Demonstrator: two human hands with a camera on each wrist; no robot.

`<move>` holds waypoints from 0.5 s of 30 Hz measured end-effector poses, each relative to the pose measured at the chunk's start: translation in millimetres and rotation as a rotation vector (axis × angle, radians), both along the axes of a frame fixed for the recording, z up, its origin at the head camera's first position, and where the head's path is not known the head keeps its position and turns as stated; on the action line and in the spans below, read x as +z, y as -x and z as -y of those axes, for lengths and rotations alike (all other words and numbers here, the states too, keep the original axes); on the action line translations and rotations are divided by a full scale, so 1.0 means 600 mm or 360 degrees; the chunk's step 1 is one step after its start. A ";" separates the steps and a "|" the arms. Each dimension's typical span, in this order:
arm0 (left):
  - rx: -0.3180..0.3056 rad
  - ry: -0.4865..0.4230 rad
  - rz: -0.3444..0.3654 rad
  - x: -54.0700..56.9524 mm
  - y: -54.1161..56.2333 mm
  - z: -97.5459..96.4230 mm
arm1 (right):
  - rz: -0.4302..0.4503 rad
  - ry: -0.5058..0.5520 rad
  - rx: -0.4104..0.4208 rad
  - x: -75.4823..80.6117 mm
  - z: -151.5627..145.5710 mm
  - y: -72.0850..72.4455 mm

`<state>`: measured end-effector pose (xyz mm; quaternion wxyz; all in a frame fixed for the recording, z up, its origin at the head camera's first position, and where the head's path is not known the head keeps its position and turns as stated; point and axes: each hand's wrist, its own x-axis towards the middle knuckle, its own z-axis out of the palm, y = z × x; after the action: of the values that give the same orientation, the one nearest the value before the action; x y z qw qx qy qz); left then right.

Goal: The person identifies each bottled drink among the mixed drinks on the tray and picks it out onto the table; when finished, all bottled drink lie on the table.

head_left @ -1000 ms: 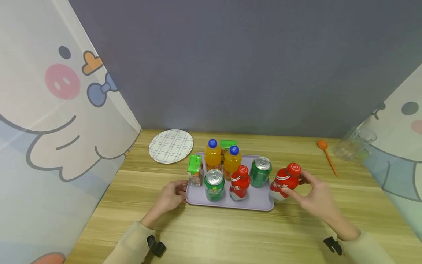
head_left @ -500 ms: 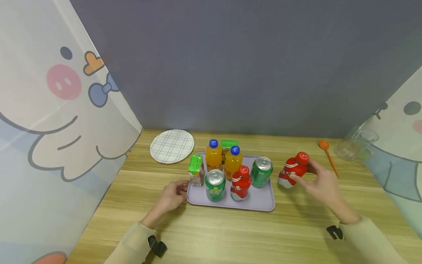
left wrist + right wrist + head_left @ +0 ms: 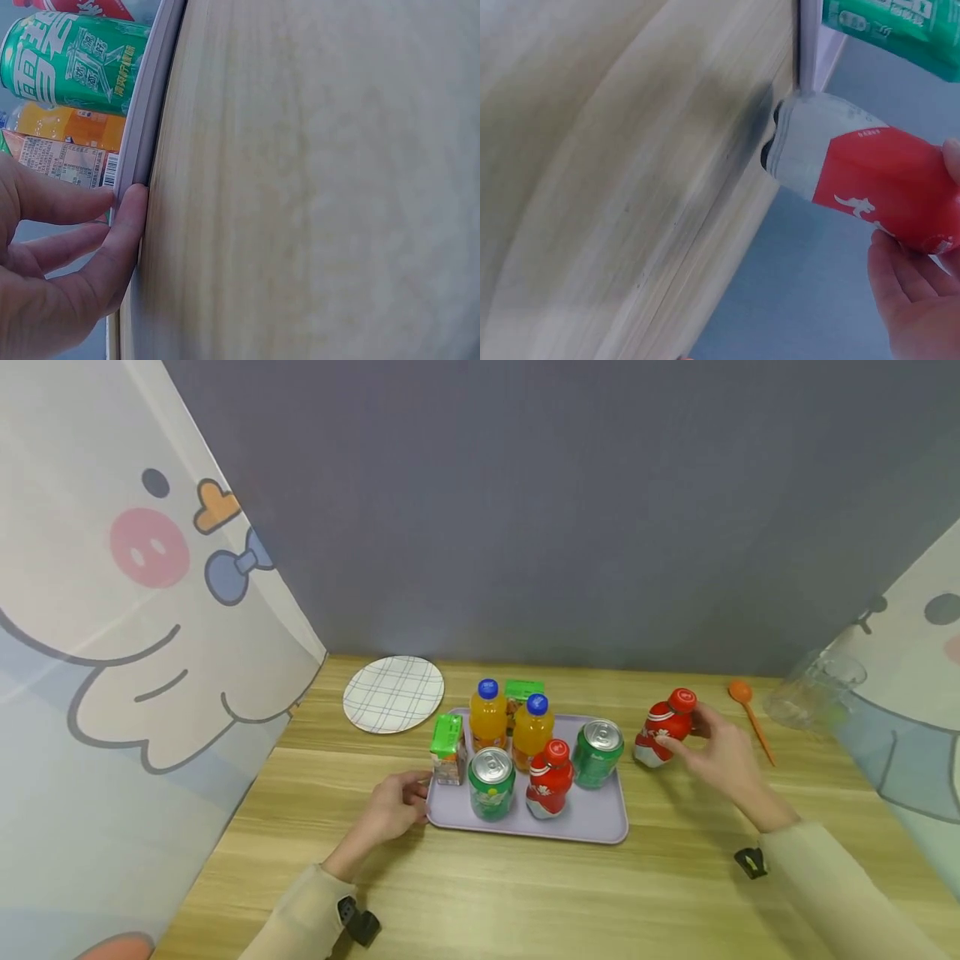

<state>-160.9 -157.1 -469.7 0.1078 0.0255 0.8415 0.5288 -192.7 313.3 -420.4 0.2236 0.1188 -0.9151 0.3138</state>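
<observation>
My right hand (image 3: 722,757) holds a red-and-white bottle (image 3: 663,729) with a red cap, tilted, just right of the lilac tray (image 3: 585,827). In the right wrist view, the base of this bottle (image 3: 885,176) is raised off the wood, with a shadow beneath. My left hand (image 3: 392,807) pinches the tray's left rim between thumb and fingers. On the tray stand a second red bottle (image 3: 550,781), two green soda cans (image 3: 492,787), two orange juice bottles (image 3: 532,735) with blue caps and two green-topped drink cartons (image 3: 447,752), the rear one partly hidden.
A white checked plate (image 3: 393,695) lies behind the tray on the left of the wooden table (image 3: 480,893). An orange spoon (image 3: 752,720) and a clear glass jug (image 3: 813,693) are at the back right. A grey panel (image 3: 570,527) closes off the back.
My right hand has carried the red bottle away from the tray's right edge, rightward and towards the back. My left hand stays at the tray's rim.
</observation>
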 end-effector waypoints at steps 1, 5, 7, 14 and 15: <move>-0.0005 -0.0003 -0.0004 0.001 -0.001 0.002 | -0.0004 0.0013 0.0003 -0.001 0.002 0.006; 0.0004 -0.0027 -0.0001 0.001 -0.002 0.004 | -0.0001 0.0039 -0.0010 -0.001 0.004 0.023; 0.0018 -0.0030 -0.0001 0.001 -0.001 0.003 | 0.0028 0.0035 -0.0024 0.001 0.004 0.028; 0.0010 -0.0001 0.0004 -0.002 0.000 0.003 | 0.0142 0.0048 -0.0045 0.003 0.005 0.040; 0.0007 0.0003 0.0003 -0.002 0.001 0.002 | 0.0143 0.0044 -0.0053 0.002 0.004 0.042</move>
<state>-161.3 -158.6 -471.2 0.1076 0.0230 0.8420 0.5282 -217.9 310.7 -419.0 0.1891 0.0863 -0.9216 0.3278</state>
